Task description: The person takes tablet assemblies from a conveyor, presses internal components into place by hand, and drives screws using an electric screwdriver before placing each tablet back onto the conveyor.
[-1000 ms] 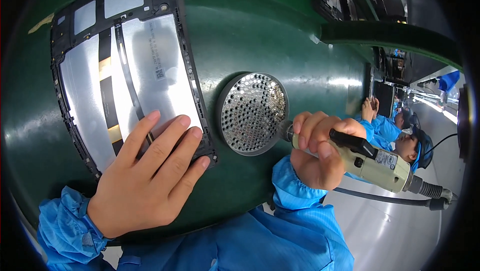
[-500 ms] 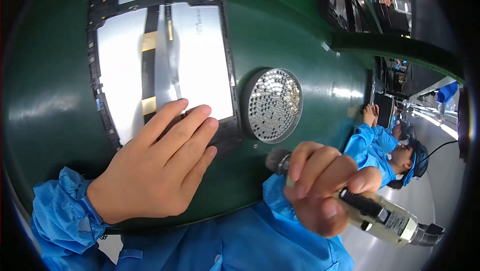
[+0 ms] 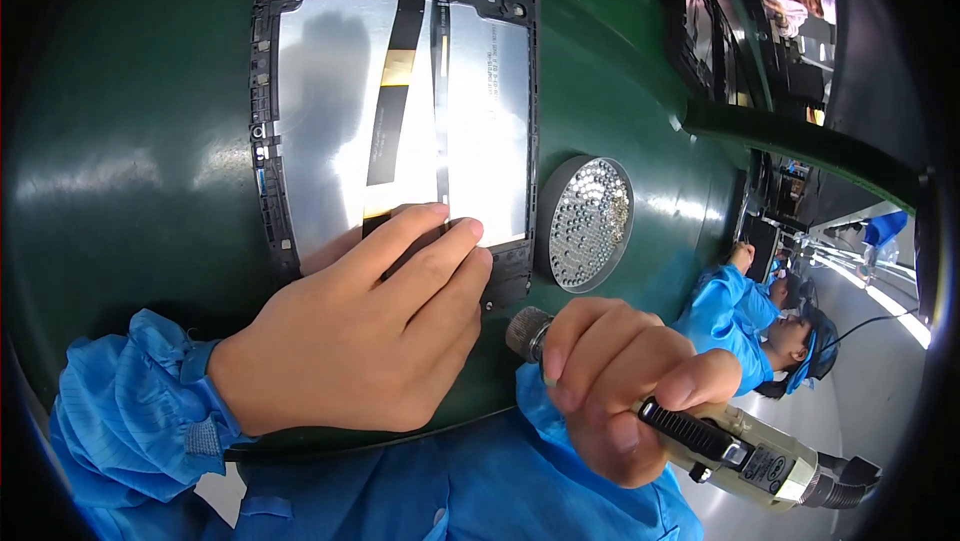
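My left hand (image 3: 370,326) lies over the lower part of an opened tablet (image 3: 500,141), its fingers stretched out across the metal back plate. Silvery plates in a black frame make up the tablet, with dark ribbon strips and gold tape down the middle. At the right, my right hand (image 3: 630,381) is wrapped round an electric screwdriver (image 3: 745,451) with a beige body, a black lever and a knurled metal collar. The tool is held above the table, its collar end pointing left toward the tablet's lower right corner. Its bit cannot be made out.
Right of the tablet stands a round grey dish (image 3: 590,226) holding many small screws. All this rests on a green table (image 3: 130,191). A dark green bar (image 3: 800,136) crosses the upper right. Beyond, a co-worker in a blue sleeve (image 3: 720,311) sits at the bench.
The view has shifted, so tablet and dish appear farther right. My left hand has moved right along with the tablet, fingers still on it. The screwdriver's collar has come slightly left and lower.
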`<move>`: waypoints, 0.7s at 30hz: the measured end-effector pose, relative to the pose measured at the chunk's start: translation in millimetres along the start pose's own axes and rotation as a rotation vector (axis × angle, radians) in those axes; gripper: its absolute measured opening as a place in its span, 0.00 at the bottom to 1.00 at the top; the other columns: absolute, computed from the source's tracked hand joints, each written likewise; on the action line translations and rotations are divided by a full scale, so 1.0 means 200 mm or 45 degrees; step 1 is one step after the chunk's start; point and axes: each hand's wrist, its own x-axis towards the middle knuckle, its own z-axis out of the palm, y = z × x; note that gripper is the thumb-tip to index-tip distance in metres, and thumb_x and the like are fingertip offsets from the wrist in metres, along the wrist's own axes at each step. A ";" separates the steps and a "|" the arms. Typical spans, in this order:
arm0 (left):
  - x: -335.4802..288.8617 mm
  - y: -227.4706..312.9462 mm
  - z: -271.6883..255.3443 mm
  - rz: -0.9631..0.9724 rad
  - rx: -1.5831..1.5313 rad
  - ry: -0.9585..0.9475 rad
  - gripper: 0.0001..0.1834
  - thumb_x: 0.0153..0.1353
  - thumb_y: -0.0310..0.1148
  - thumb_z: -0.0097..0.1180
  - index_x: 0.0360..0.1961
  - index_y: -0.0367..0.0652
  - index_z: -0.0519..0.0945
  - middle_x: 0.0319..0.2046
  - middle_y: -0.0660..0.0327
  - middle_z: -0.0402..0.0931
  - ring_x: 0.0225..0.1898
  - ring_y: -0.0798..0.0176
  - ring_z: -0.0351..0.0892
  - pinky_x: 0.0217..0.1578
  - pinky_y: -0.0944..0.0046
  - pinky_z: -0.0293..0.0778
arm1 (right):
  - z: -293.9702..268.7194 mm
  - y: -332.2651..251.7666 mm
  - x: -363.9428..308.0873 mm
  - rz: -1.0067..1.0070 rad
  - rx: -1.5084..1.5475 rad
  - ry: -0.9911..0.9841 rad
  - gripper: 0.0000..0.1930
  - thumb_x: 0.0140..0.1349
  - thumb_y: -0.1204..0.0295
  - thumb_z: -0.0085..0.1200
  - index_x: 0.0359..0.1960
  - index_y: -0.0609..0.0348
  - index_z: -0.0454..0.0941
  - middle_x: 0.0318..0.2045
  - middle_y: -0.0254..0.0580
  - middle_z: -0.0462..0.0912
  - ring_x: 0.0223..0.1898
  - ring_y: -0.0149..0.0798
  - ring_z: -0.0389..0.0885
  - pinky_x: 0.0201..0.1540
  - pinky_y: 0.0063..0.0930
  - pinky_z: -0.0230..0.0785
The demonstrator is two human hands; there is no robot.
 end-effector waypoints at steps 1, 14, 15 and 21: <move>0.00 0.00 0.00 -0.003 -0.003 0.003 0.07 0.47 0.28 0.60 0.29 0.38 0.84 0.42 0.48 0.79 0.51 0.48 0.76 0.55 0.47 0.71 | 0.00 0.01 0.00 -0.011 0.009 0.003 0.15 0.54 0.83 0.56 0.42 0.59 0.66 0.18 0.40 0.72 0.18 0.38 0.73 0.22 0.36 0.69; -0.01 -0.01 0.00 -0.023 -0.001 0.076 0.06 0.47 0.27 0.59 0.26 0.37 0.83 0.40 0.49 0.79 0.49 0.49 0.77 0.54 0.49 0.72 | -0.02 0.02 0.01 0.045 0.021 -0.156 0.22 0.44 0.89 0.53 0.43 0.63 0.67 0.19 0.44 0.73 0.19 0.41 0.74 0.25 0.40 0.71; -0.01 -0.01 0.01 -0.029 -0.007 0.089 0.06 0.46 0.27 0.59 0.26 0.37 0.83 0.39 0.49 0.79 0.49 0.49 0.77 0.54 0.49 0.72 | -0.01 0.02 0.01 0.036 0.004 -0.178 0.22 0.42 0.89 0.53 0.42 0.64 0.67 0.19 0.44 0.74 0.19 0.41 0.74 0.25 0.41 0.71; 0.00 -0.01 -0.02 -0.029 -0.024 0.040 0.06 0.45 0.27 0.60 0.26 0.37 0.83 0.39 0.51 0.78 0.49 0.49 0.77 0.53 0.48 0.71 | 0.03 0.03 0.01 0.004 -0.176 -0.198 0.17 0.53 0.79 0.53 0.44 0.56 0.64 0.17 0.35 0.70 0.17 0.34 0.71 0.22 0.33 0.68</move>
